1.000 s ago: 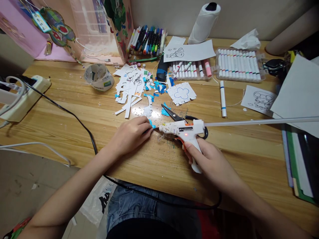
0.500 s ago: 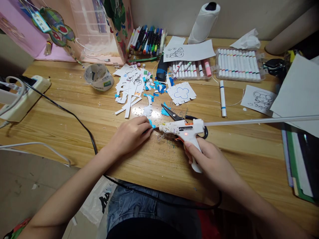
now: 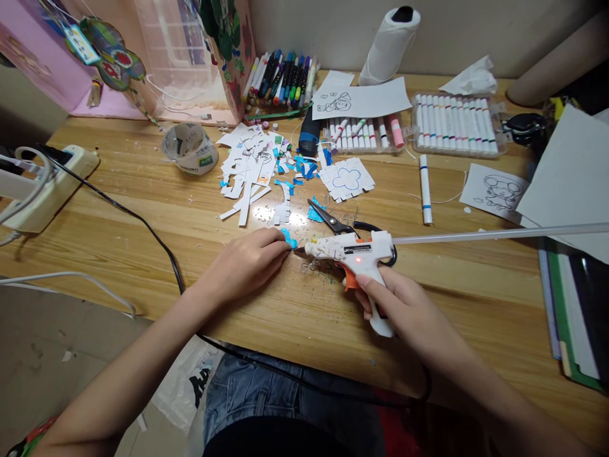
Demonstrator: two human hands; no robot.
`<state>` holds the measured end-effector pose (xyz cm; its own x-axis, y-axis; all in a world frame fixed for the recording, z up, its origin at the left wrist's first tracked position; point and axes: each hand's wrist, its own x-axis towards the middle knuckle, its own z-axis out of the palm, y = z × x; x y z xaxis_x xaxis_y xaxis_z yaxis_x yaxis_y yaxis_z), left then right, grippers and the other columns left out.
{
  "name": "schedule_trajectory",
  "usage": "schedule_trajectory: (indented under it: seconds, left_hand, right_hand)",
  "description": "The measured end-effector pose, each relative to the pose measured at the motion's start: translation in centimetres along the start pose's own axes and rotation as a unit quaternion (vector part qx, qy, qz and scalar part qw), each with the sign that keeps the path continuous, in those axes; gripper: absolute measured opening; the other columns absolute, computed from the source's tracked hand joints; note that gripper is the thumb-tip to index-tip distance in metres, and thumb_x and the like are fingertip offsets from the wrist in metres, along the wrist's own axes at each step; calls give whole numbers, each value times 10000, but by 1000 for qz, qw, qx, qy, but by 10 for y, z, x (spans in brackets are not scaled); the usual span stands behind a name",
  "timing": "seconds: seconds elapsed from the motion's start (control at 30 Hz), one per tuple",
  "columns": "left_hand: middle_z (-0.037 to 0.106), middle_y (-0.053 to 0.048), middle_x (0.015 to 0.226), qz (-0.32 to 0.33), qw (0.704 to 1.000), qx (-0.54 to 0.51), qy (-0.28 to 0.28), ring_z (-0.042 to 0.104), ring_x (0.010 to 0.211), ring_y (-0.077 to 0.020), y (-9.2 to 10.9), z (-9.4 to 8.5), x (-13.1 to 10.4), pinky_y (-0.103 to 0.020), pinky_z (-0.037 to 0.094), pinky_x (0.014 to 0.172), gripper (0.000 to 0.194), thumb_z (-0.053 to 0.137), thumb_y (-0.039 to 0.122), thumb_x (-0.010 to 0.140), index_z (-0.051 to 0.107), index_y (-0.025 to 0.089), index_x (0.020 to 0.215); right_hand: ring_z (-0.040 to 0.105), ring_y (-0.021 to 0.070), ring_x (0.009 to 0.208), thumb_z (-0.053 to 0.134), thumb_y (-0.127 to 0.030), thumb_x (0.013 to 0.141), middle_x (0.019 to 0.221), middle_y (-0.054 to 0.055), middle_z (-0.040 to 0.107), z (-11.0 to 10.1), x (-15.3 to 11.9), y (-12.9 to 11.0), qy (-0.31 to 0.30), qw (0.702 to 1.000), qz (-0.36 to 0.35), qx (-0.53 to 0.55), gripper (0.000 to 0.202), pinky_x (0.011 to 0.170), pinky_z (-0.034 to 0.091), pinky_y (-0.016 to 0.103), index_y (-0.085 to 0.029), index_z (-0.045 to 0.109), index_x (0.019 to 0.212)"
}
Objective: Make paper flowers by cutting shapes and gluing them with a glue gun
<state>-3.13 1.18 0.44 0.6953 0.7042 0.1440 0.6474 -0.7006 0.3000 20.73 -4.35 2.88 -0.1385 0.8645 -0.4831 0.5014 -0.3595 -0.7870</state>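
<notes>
My right hand [image 3: 392, 295] is wrapped round the handle of a white hot glue gun [image 3: 349, 249]. Its red light glows, and a long clear glue stick [image 3: 476, 236] runs out of its back end. The gun's nozzle touches or nearly touches a small blue paper piece [image 3: 288, 238] on the table. My left hand [image 3: 254, 260] is closed on that piece, its fingertips pressed together beside the nozzle; part of the piece is hidden under the fingers. Behind the gun lie black-handled scissors [image 3: 333, 219], partly covered by it.
White paper scraps [image 3: 250, 165] and blue bits are heaped beyond my left hand. A cut square with a flower outline [image 3: 346, 179], a marker [image 3: 425, 190] and marker boxes [image 3: 457, 124] lie further back. A tape roll [image 3: 190, 149] and a power strip [image 3: 52, 187] are on the left.
The glue gun has shifted slightly right and down, and its orange trigger now shows more. My left hand has stayed nearly in place on the blue piece.
</notes>
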Motion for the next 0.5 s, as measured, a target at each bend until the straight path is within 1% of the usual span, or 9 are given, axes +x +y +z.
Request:
schedule_trajectory:
  seconds: [0.2,0.37,0.5]
  left_hand:
    - [630,-109,959,20,1000,-1,-17,588,870,-164,-3,0,-6,-279,489,712,255,400,171,891,590,153,1059]
    - [620,-102,984,23,997,56,-49,572,850,-172,0,0,-6,-275,463,692,252,394,172,893,590,152,1050]
    - [621,-86,968,24,993,91,-68,562,818,-172,3,-2,-5,-272,444,662,244,385,184,895,585,162,1033]
  right_hand:
    - [479,124,482,399,-487,834,525,-2,513,-3,-1,0,3,999,8,34,380,447,372,228,-195,446,595]
    - [490,127,511,395,-500,841,535,0,512,-4,1,1,4,999,1,47,403,475,378,231,-186,469,600]
    - [476,124,494,407,-483,838,524,-1,503,-6,2,0,11,998,-1,67,383,453,372,228,-180,488,619]
